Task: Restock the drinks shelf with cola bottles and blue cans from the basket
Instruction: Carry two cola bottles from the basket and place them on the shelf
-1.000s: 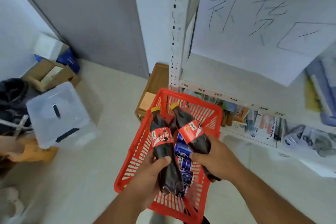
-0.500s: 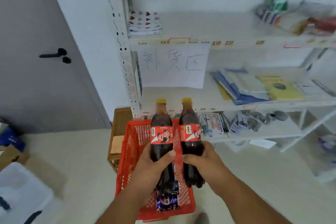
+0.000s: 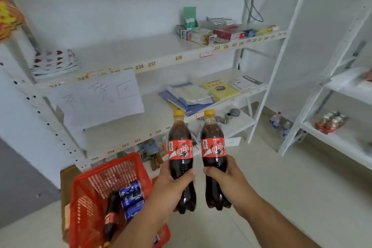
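Observation:
My left hand [image 3: 171, 189] grips one cola bottle [image 3: 180, 151] by its lower half, upright, with a yellow cap and red label. My right hand [image 3: 227, 183] grips a second cola bottle [image 3: 213, 147] the same way, close beside the first. Both bottles are held in the air in front of the white shelf unit [image 3: 128, 127]. The red basket [image 3: 88, 193] sits at the lower left on the floor. Inside it lie another cola bottle [image 3: 110, 217] and blue cans [image 3: 131, 195].
A handwritten paper sign [image 3: 100, 98] hangs on the shelf unit. Booklets and folders [image 3: 193, 94] lie on the middle shelf, small boxes [image 3: 211, 33] on the upper one. A second white rack [image 3: 332, 123] stands at the right. A wooden stool [image 3: 65, 179] is behind the basket.
Both hands have lifted the two bottles out of the basket and away to the right. The view has swung up and right toward the shelves.

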{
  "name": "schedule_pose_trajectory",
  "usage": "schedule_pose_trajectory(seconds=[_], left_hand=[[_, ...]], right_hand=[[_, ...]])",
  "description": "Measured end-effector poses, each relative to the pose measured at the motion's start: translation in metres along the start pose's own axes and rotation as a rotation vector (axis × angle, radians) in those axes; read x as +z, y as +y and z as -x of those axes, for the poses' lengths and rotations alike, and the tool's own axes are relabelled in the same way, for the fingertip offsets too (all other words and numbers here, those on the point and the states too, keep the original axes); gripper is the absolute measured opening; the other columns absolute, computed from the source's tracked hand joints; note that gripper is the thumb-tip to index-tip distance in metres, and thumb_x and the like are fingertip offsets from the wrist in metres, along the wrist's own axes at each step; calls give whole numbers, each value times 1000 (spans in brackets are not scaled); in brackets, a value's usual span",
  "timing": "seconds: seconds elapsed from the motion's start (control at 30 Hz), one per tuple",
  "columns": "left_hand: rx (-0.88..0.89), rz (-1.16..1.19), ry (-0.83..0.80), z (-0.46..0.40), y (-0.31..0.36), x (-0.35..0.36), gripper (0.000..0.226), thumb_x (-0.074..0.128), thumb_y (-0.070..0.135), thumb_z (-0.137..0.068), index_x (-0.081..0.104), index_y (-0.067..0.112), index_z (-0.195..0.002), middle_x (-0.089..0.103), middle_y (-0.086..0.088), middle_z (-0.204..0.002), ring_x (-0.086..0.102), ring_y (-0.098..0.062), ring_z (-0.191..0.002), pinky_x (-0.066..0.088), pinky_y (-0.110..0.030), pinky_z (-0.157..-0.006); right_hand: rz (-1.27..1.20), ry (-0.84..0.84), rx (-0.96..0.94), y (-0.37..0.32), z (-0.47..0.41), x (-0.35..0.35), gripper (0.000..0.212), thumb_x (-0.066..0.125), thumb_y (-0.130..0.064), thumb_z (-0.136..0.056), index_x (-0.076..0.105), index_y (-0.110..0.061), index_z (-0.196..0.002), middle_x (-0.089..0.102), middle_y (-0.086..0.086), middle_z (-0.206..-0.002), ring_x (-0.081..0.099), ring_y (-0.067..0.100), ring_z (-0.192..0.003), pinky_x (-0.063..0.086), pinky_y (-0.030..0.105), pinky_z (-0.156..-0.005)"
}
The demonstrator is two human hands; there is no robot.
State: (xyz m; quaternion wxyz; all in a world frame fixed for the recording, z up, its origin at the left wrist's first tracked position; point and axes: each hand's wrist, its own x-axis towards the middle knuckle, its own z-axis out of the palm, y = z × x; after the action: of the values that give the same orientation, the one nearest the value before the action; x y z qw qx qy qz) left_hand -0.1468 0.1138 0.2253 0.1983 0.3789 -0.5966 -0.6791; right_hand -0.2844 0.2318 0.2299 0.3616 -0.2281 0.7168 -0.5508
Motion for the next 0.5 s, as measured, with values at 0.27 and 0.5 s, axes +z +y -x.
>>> schedule_pose_trajectory(seconds=[0.27,0.5], left_hand=[[74,-170,-180,-7,25,154,43,90,26,-79,67,41,-112,78,15,-97,73,-10,-96,55,-34,-82],[223,-385,-390,4,39,312,36,91,25,-77,73,38,-105,79,16,-96,72,1,-87,50,-20,-70]], right_hand=[[-77,327,-38,14,53,-159,32,80,-21,-91,61,-21,-117,73,8,-103,75,26,-71,61,52,-65],[-73,614,-86,41,110,-305,43,87,-25,-84,62,-28,-119,71,-7,-109,74,17,-78,60,27,-58]])
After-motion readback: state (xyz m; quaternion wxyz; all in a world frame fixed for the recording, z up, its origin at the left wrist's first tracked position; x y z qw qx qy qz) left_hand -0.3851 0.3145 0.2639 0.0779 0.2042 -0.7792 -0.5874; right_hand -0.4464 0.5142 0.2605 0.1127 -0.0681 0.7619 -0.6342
